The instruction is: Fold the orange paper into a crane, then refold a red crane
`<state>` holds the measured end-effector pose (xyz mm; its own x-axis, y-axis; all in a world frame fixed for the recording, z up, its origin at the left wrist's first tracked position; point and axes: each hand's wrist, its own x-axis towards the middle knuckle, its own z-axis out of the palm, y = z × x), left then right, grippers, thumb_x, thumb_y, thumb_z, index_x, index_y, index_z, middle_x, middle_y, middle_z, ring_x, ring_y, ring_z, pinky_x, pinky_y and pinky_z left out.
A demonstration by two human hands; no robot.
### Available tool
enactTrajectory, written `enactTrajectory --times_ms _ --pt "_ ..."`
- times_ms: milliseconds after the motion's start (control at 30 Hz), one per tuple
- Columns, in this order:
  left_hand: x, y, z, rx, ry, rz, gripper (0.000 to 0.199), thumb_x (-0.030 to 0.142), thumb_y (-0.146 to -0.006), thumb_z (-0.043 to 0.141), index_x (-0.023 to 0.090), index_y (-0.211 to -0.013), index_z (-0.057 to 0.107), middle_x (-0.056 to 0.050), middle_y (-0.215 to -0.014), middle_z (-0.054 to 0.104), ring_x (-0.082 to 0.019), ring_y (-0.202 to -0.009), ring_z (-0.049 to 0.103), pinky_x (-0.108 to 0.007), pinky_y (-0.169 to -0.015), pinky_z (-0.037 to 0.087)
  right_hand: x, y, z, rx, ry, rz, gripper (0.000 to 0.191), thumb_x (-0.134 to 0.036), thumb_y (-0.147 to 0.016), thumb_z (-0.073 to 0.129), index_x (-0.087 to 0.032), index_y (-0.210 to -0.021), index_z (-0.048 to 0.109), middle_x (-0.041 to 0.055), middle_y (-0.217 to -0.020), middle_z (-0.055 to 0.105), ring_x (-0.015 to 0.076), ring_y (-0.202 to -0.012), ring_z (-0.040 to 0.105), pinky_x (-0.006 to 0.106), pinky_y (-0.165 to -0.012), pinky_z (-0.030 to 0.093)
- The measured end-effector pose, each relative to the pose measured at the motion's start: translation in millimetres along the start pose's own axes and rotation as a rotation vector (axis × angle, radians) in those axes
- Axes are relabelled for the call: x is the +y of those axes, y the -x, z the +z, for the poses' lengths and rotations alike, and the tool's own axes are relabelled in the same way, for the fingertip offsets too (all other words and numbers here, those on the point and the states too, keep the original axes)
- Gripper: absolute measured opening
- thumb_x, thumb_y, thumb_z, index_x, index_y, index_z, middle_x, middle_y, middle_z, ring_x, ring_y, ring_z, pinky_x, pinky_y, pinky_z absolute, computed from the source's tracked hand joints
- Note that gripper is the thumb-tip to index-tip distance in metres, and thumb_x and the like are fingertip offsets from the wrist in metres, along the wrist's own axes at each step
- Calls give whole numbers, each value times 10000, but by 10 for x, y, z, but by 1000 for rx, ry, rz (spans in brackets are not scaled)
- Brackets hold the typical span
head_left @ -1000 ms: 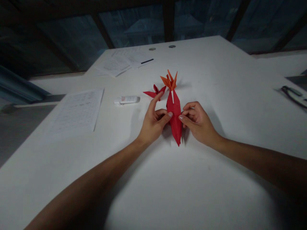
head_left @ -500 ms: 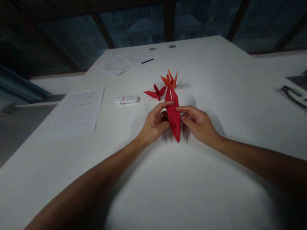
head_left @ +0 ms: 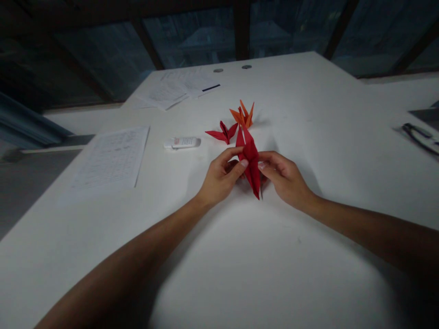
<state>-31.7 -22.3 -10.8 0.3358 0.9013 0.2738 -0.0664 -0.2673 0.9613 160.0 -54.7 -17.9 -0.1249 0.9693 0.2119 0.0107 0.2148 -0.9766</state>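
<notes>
Between both hands is a long, pointed piece of folded red origami paper [head_left: 252, 157], its two split points facing away and one tip toward me. My left hand [head_left: 224, 173] pinches its left edge, thumb on top and forefinger near the upper part. On the right edge, my right hand [head_left: 283, 176] grips it between thumb and forefinger. Just beyond lie a small red folded-paper piece [head_left: 224, 133] and an orange origami crane [head_left: 245, 115], partly hidden behind the held paper's tips.
Left of the hands lies a white tube [head_left: 181, 142]. Printed sheets [head_left: 109, 157] rest at the left, and more papers [head_left: 168, 91] with a dark strip [head_left: 211, 87] farther back. A dark-framed object [head_left: 420, 137] sits at the right edge of the white table [head_left: 267, 265].
My left thumb has come up onto the paper's top face, and my right forefinger has slid off it to the edge. The red paper is now creased and its near tip has shifted slightly right.
</notes>
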Motion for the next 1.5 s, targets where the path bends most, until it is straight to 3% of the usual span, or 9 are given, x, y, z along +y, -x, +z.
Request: enactTrajectory --times_ms 167,233,367,467,667,867,1133,1267,1500 --pt "-47 -1 3 1 -14 22 267 432 -915 722 184 -1000 670 -11 -789 660 -104 -621 588 -234 -593 517 20 -13 17 5 -48 -2 222 -431 -947 686 -228 -1029 651 14 -915 704 149 -752 647 297 -688 548" --pt "-46 5 14 -16 25 37 297 407 -915 728 202 -1113 645 -12 -827 667 -107 -642 600 -233 -604 518 38 -22 22 19 -64 -8 231 -412 -935 708 -234 -1035 602 -15 -848 676 132 -697 630 277 -652 532" --pt "-37 12 34 -45 90 49 625 364 -911 743 265 -1453 448 11 -810 658 -119 -662 618 -232 -613 512 59 -30 27 0 -116 8 340 -383 -920 730 -251 -1162 531 -66 -746 629 116 -589 597 262 -587 509" --pt "-37 12 33 -50 93 49 713 363 -908 746 271 -1517 387 15 -794 645 -127 -671 617 -234 -608 506 49 -30 27 -22 -96 22 337 -387 -926 717 -239 -1190 567 -56 -758 624 113 -583 595 268 -579 510" --pt "-6 46 37 -9 -17 96 552 355 -955 682 290 -1461 472 3 -810 639 -128 -645 601 -251 -593 500 -5 -20 30 1 -82 -27 450 -337 -945 689 -318 -1342 478 -57 -780 619 133 -596 590 292 -588 528" --pt "-10 82 30 62 -114 118 181 311 -973 640 216 -1122 599 -1 -845 642 -100 -633 605 -228 -584 515 2 20 32 -9 44 -147 258 -277 -972 633 -301 -1226 599 1 -931 653 156 -756 643 296 -645 532" --pt "-6 48 58 -35 -4 115 487 247 -821 803 222 -1229 537 -49 -1055 688 -152 -890 696 -275 -789 575 23 34 -3 7 191 -179 374 -203 -928 657 -285 -1293 650 30 -1055 715 194 -917 658 356 -813 559" --pt "-2 58 40 -38 -121 125 372 270 -888 745 204 -1221 593 -48 -992 696 -149 -860 687 -270 -771 557 18 20 -12 88 258 -259 242 -220 -926 670 -264 -1162 697 31 -1031 718 198 -918 662 381 -856 555" --pt "81 83 33 31 -460 392 208 292 -934 710 201 -1120 712 16 -755 595 -76 -606 480 -209 -581 427 -2 -6 -40 139 304 -460 96 -212 -937 682 -279 -1003 702 20 -967 666 188 -894 640 362 -824 539"
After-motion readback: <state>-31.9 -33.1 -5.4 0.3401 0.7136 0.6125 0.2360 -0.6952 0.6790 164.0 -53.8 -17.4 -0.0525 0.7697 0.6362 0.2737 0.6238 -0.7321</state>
